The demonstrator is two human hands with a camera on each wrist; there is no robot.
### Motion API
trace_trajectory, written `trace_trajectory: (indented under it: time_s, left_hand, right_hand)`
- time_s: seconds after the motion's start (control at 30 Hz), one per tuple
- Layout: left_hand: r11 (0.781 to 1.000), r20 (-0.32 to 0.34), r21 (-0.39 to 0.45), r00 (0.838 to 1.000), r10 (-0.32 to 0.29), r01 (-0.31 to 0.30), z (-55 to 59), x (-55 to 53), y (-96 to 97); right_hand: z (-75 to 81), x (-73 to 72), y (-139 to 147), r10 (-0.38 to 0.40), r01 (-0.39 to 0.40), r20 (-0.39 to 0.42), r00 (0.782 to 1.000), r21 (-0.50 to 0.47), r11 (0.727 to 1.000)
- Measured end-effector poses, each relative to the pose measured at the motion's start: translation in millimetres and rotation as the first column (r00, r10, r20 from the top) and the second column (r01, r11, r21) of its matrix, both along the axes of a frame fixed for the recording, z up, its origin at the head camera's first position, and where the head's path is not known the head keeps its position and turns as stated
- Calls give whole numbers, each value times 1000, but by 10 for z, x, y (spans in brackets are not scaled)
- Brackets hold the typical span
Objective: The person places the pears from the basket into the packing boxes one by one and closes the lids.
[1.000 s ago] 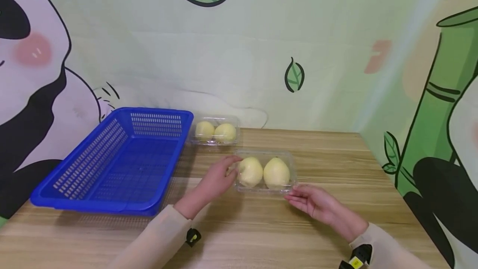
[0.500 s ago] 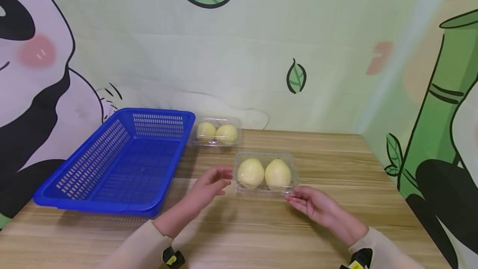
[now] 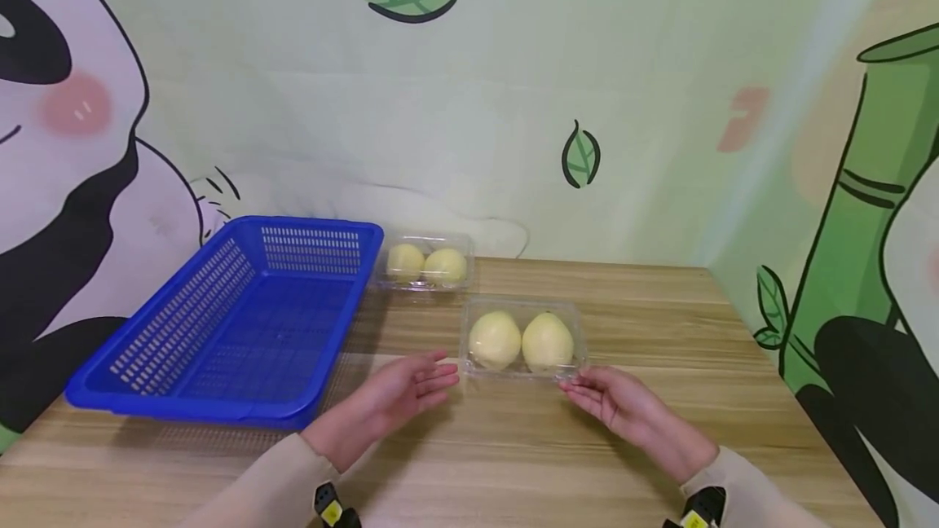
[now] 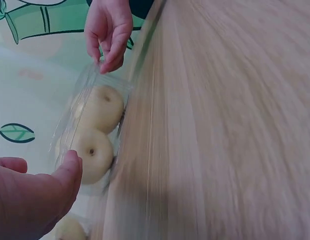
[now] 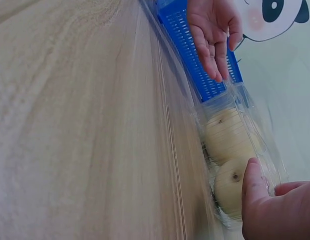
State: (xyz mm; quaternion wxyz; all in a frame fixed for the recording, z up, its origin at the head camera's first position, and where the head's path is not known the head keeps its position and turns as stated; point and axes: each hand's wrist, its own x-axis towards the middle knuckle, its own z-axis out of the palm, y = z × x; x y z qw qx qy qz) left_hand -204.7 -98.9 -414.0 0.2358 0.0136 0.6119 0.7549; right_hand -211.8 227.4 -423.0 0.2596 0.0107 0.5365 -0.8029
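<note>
A clear plastic clamshell box sits on the table with two pale yellow pears inside, side by side. Its lid lies over the fruit. My right hand pinches the box's front right corner between thumb and fingertips; in the right wrist view the thumb lies along the near side. To the left of the box, my left hand is apart from it, palm turned toward it, fingers loosely extended and holding nothing. In the left wrist view, the right hand's fingertips meet the box's far end.
A blue plastic basket with slotted walls stands at the left, nothing in it. Behind, beside the basket's far corner, is a second clear box holding two similar pears. A printed cloth backdrop rises along the table's back edge.
My left hand has let go of the box's left side, drawn back toward me and left, and turned its palm inward. My right hand has stayed at the corner; the box has hardly moved.
</note>
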Motion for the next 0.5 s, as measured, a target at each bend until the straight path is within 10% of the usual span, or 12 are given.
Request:
trace_trajectory:
  time_s: [0.5]
  left_hand:
    - [993,72,111,997,24,-32,32,-214,181]
  right_hand:
    - [14,-221,12,-74,74,-6,997,20,997]
